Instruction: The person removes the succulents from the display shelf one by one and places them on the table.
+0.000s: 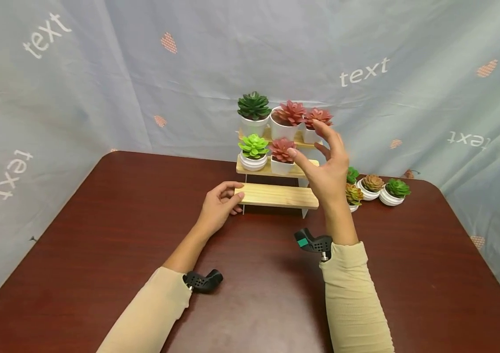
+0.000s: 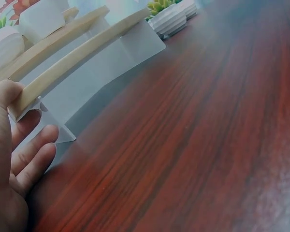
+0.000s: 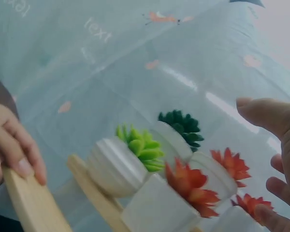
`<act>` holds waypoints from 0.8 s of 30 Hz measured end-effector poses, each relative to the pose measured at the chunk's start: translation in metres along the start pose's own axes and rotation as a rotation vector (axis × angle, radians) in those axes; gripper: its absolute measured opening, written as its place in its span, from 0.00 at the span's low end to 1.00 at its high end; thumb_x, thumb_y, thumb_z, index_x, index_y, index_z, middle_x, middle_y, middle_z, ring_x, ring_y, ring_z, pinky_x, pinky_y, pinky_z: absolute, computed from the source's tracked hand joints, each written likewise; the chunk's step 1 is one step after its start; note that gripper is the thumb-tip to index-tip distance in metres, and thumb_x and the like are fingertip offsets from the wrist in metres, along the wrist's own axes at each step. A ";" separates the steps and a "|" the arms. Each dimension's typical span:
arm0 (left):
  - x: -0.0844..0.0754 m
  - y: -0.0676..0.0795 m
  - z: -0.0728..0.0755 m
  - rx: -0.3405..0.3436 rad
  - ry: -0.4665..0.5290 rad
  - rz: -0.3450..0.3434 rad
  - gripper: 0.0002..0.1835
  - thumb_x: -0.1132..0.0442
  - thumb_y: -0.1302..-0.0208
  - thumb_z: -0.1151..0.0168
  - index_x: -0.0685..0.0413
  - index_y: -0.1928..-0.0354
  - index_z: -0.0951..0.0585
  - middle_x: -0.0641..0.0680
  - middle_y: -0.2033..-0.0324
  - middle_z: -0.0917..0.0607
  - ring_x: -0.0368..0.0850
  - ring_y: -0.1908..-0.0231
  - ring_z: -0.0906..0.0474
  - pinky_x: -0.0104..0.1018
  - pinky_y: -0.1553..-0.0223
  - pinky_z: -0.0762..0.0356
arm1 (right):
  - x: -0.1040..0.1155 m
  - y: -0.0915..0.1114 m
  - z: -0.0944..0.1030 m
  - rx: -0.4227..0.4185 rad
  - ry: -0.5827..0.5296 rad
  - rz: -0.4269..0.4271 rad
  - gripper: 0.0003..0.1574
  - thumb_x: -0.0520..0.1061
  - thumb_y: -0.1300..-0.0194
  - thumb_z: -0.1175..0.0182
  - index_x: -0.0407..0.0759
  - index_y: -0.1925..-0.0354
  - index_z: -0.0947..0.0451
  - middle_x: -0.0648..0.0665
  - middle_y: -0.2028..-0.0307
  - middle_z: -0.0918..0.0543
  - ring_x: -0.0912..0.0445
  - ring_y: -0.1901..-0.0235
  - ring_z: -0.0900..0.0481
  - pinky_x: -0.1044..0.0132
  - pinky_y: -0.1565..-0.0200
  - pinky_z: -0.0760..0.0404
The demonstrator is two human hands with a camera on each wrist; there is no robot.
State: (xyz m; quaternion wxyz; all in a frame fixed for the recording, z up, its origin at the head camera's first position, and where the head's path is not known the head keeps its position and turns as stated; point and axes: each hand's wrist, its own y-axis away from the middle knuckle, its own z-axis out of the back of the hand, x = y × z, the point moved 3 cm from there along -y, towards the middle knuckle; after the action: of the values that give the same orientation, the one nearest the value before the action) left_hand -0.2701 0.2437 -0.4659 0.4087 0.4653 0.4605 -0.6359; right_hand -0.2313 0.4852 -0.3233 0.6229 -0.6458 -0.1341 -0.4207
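Observation:
A three-tier plant stand with wooden boards [image 1: 278,195] stands at the back of the table. My left hand [image 1: 218,206] pinches the left end of its lowest board, thumb on top and fingers below. My right hand [image 1: 330,171] is raised by the stand's right side, thumb and forefinger spread apart with nothing between them. Close to it are a red succulent in a square white pot [image 1: 282,166] on the middle tier and another red succulent [image 1: 318,117] on the top tier. A lime-green succulent [image 1: 253,146] occupies the middle tier's left.
Also on the top tier are a dark green succulent [image 1: 253,106] and a red succulent [image 1: 291,113] in white pots. Several small potted succulents, among them a brownish one [image 1: 372,183] and a green one [image 1: 396,189], stand right of the stand. A printed curtain [image 1: 197,73] hangs behind.

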 end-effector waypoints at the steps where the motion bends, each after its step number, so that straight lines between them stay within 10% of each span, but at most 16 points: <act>1: 0.000 -0.001 -0.001 0.002 0.001 -0.002 0.16 0.57 0.28 0.37 0.53 0.43 0.19 0.55 0.64 0.16 0.41 0.75 0.16 0.32 0.71 0.15 | 0.000 0.001 -0.001 0.004 0.008 0.009 0.42 0.37 0.47 0.23 0.42 0.35 0.25 0.37 0.39 0.23 0.52 0.35 0.28 0.46 0.35 0.23; 24: 0.000 0.002 0.000 -0.007 -0.001 0.008 0.15 0.58 0.27 0.38 0.52 0.42 0.20 0.54 0.66 0.16 0.42 0.77 0.17 0.31 0.71 0.16 | -0.031 0.021 -0.026 0.165 0.208 -0.085 0.41 0.46 0.44 0.23 0.48 0.33 0.26 0.39 0.33 0.29 0.46 0.34 0.29 0.43 0.40 0.20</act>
State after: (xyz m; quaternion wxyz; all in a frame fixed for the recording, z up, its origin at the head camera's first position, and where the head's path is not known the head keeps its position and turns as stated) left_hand -0.2682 0.2430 -0.4663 0.4130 0.4652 0.4606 -0.6331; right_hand -0.2450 0.4685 -0.3635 0.6661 -0.5389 -0.1305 -0.4989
